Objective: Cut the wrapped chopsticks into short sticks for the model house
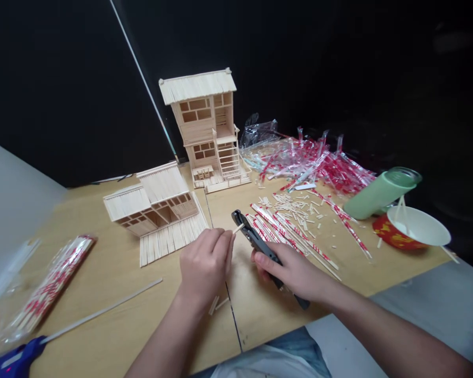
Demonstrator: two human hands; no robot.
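Left hand (205, 262) is closed, pinching a short wooden stick (238, 228) near the black pliers (256, 241) gripped by the right hand (291, 270); a tall stick model house (199, 126) and a low stick model house (150, 205) look finished, cut pieces (291, 207) lie piled, and red-wrapped chopsticks (299, 236) remain uncut at right

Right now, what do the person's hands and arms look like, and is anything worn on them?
The left hand and right hand are bare: no gloves, rings or watch show. The left forearm and right forearm are uncovered too, with no sleeve in view. Blue denim and white cloth show at the lap.
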